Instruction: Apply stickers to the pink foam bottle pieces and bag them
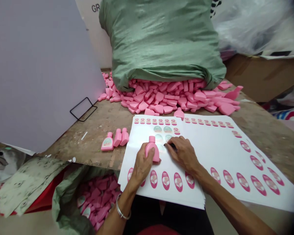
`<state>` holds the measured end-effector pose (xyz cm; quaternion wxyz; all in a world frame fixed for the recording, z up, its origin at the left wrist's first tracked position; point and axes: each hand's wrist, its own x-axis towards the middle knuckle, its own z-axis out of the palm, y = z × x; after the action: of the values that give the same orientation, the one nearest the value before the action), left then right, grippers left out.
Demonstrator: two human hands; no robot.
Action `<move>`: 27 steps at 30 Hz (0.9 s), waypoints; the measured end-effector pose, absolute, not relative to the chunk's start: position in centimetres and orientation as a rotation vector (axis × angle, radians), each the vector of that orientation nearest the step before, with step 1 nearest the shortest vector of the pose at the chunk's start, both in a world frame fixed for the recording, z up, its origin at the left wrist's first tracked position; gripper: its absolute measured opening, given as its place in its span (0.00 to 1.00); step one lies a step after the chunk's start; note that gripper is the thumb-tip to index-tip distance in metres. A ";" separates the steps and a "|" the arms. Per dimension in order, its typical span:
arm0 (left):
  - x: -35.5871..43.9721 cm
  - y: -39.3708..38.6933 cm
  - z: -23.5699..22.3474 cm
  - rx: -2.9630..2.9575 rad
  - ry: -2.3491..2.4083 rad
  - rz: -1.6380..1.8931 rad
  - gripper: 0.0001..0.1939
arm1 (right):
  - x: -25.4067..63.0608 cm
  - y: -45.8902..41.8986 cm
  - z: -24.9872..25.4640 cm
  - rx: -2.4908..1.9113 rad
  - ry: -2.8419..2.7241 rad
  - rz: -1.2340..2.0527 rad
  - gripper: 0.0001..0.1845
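A small pink bottle [153, 150] with a cap stands upright in my left hand [142, 160], fingers wrapped round it, above a sheet of stickers [147, 192]. My right hand [183, 151] bends over the same sheet, thumb and forefinger pinched at a pale green sticker [161, 148]; something small and dark shows at the fingertips, too small to name. More pale green stickers [158, 129] lie further up the sheet, with oval pink ones along its lower edge. Left of the sheet sit a labelled pink bottle [107, 142] and two other pink bottles [121, 137].
A green sack [164, 39] spills a heap of pink bottles [166, 98] at the back. A second sticker sheet [220, 147] lies right. Below the table edge an open sack [61, 195] holds pink bottles. A grey panel [39, 65] and black wire frame [83, 109] stand left.
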<state>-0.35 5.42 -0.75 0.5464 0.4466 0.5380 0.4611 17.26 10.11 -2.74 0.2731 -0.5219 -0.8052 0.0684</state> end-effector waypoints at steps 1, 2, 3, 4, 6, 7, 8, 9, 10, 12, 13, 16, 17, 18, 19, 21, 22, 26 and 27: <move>-0.3 5.4 -0.7 1.055 1.279 1.093 0.19 | 17.3 10.1 -2.8 -1.399 -2.174 0.201 0.08; -0.3 5.4 -0.7 1.055 1.284 1.092 0.19 | 17.4 10.1 -2.9 -1.392 -2.177 0.227 0.08; -0.3 5.4 -0.8 1.059 1.289 1.090 0.18 | 17.4 10.2 -2.9 -1.386 -2.176 0.252 0.08; -0.4 5.4 -0.8 1.063 1.293 1.089 0.18 | 17.5 10.2 -3.0 -1.383 -2.173 0.272 0.08; -0.4 5.4 -1.0 1.070 1.291 1.086 0.18 | 17.4 10.3 -3.0 -1.387 -2.168 0.289 0.08; -0.5 5.4 -1.1 1.074 1.290 1.088 0.18 | 17.3 10.3 -3.0 -1.392 -2.169 0.280 0.09; -0.5 5.4 -1.2 1.077 1.289 1.092 0.18 | 17.2 10.3 -3.0 -1.395 -2.174 0.253 0.09; -0.6 5.4 -1.3 1.076 1.286 1.096 0.18 | 17.1 10.2 -3.0 -1.394 -2.178 0.212 0.09; -0.6 5.4 -1.3 1.070 1.280 1.101 0.19 | 17.0 10.1 -2.9 -1.384 -2.177 0.167 0.10; -0.6 5.4 -1.2 1.027 1.261 1.123 0.19 | 16.8 9.8 -2.5 -1.342 -2.138 0.120 0.10; -0.6 5.4 -1.1 0.989 1.251 1.134 0.20 | 16.7 9.6 -2.2 -1.322 -2.088 0.152 0.11; -0.6 5.1 -0.5 0.838 1.195 1.166 0.24 | 16.6 8.9 -0.8 -1.335 -1.820 0.453 0.13; -0.6 5.0 -0.3 0.775 1.156 1.185 0.26 | 16.5 8.6 -0.2 -1.344 -1.734 0.558 0.13; -0.6 4.9 -0.1 0.712 1.106 1.204 0.28 | 16.4 8.4 0.4 -1.346 -1.675 0.643 0.14; -0.6 4.8 0.1 0.654 1.053 1.221 0.29 | 16.1 8.2 1.0 -1.339 -1.651 0.704 0.14; -0.4 4.6 0.4 0.568 0.973 1.239 0.30 | 15.5 7.9 1.8 -1.299 -1.677 0.771 0.14; -0.4 4.5 0.6 0.548 0.950 1.234 0.29 | 15.2 7.7 2.1 -1.278 -1.700 0.788 0.14; -0.3 4.4 1.5 0.539 0.919 1.238 0.27 | 14.2 7.3 2.3 -1.220 -1.753 0.773 0.11; -0.3 4.4 1.7 0.540 0.914 1.240 0.26 | 14.1 7.3 2.3 -1.215 -1.762 0.762 0.11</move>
<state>-0.30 4.41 1.73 0.6850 0.2409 0.4079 0.5534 14.13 7.29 2.28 0.4212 -0.4851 -0.7033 0.3043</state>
